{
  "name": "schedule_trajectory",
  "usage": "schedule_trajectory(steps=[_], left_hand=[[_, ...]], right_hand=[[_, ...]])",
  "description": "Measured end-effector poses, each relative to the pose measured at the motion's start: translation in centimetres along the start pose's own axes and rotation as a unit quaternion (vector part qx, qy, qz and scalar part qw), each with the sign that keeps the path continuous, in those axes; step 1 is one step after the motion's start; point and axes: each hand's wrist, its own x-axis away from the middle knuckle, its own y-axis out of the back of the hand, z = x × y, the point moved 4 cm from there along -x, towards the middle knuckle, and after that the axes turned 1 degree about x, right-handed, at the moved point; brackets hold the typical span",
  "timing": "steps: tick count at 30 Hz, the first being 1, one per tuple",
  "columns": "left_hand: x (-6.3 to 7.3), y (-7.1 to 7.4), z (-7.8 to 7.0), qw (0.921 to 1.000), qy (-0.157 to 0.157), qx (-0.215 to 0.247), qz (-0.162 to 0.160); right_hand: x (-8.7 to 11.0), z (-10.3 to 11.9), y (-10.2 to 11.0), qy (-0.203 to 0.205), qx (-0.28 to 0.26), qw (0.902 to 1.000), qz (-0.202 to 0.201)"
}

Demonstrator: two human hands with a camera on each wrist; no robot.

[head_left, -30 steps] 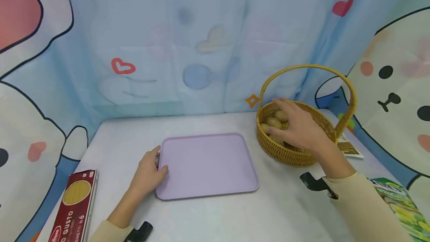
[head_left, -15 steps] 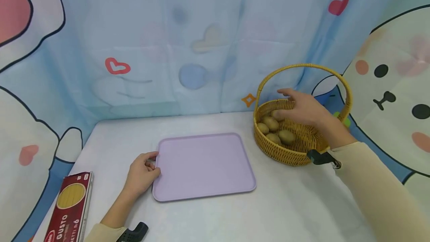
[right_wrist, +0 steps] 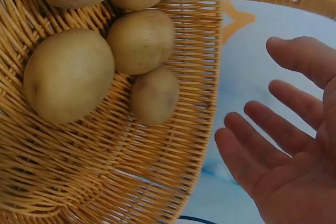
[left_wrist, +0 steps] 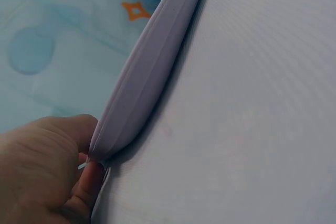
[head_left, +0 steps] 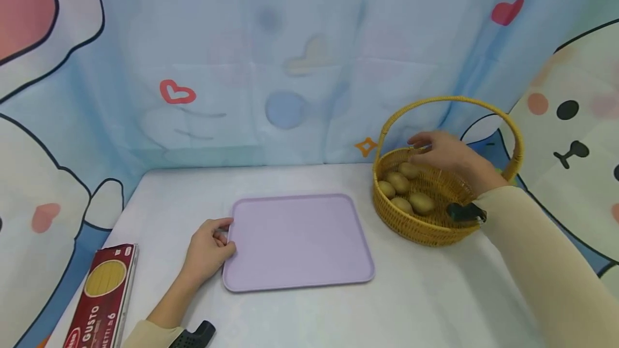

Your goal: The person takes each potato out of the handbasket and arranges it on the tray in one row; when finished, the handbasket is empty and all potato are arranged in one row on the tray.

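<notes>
**Grip check: left hand (head_left: 209, 248) pinched tray (head_left: 297, 243), right hand (head_left: 447, 152) held nothing**

Nearest, front left: dark red pack (head_left: 102, 297) on the white table (head_left: 314, 324), running out of frame. Legible: "GUSTO", under it a partly read line ending "ETTI" plus a 6. Logo at the bottom was cut off; brand unreadable. Looked like long dry pasta: stiff, brittle if bent, best gripped flat across the middle.

Next: lilac tray, mid-table. Left hand had its left edge between thumb and fingers. Couldn't tell if that edge was off the table. Looked like thin plastic: light, fairly stiff, smooth enough to slide. Best hold: both short edges, by the rim. No writing seen.

Then, right of the tray and farther back: wicker basket (head_left: 420, 236), five potatoes (head_left: 422, 203) showing, bunched mostly to its left side. Judged firm, dense for their size, hard to bruise, a bit prone to roll; full-hand wrap round the middle. Basket itself likely light and slightly springy; lift by the arched handle (head_left: 454, 99).

Right hand was by the far rim, fingers spread and loose, clear of the potatoes.

Back: blue curtain (head_left: 217, 31), printed cartoons, no text.
</notes>
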Motion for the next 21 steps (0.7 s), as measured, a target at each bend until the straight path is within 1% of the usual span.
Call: schedule_trajectory(steps=[4, 6, 9, 13, 15, 18, 21], left_hand=[[0.3, -0.2, -0.1, 1.0, -0.002, 0.003, -0.002], [0.4, -0.3, -0.2, 1.0, -0.003, 0.003, -0.002], [0.5, -0.5, -0.4, 1.0, -0.005, 0.006, -0.002], [0.5, -0.8, -0.6, 0.9999, -0.005, 0.01, -0.002], [0.6, -0.8, -0.7, 1.0, -0.003, 0.009, -0.001], [0.8, -0.9, -0.7, 1.0, 0.002, 0.007, 0.001], [1.0, -0.8, -0.8, 1.0, 0.001, 0.006, 0.003]], right_hand=[[-0.5, -0.4, -1.0, 0.006, 0.005, 0.9988, 0.047], [-0.7, -0.8, -1.6, 0.004, 0.009, 0.9968, 0.079], [-0.9, -1.2, -2.4, 0.007, 0.019, 0.9932, 0.115], [-1.0, -1.7, -3.6, -0.002, 0.004, 0.9868, 0.162], [-0.9, -2.0, -4.1, -0.011, -0.013, 0.9824, 0.186], [-0.9, -2.1, -4.8, -0.006, -0.016, 0.98, 0.198], [-0.9, -2.1, -5.3, 0.004, 0.004, 0.982, 0.189]])
